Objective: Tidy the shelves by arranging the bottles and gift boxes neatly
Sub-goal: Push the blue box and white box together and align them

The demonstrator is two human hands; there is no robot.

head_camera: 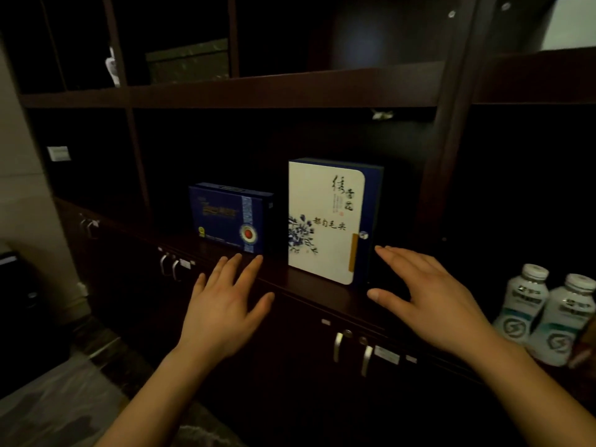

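A tall white gift box [325, 221] with blue flowers and dark blue sides stands upright on the dark wooden shelf [303, 280]. To its left stands a smaller dark blue gift box [230, 217], also upright. My left hand [225, 304] hovers open in front of the blue box, fingers spread, holding nothing. Just right of the white box, my right hand [432, 295] is open with its fingertips close to the box's lower right corner. Two white plastic bottles [545, 314] with pale caps stand side by side at the far right.
A dark green patterned box [188, 61] sits on the upper shelf beside a small pale figure [113, 66]. Cabinet doors with metal handles [351, 350] run below the shelf. Vertical wooden posts [446, 124] divide the compartments. A pale box [569, 24] is at top right.
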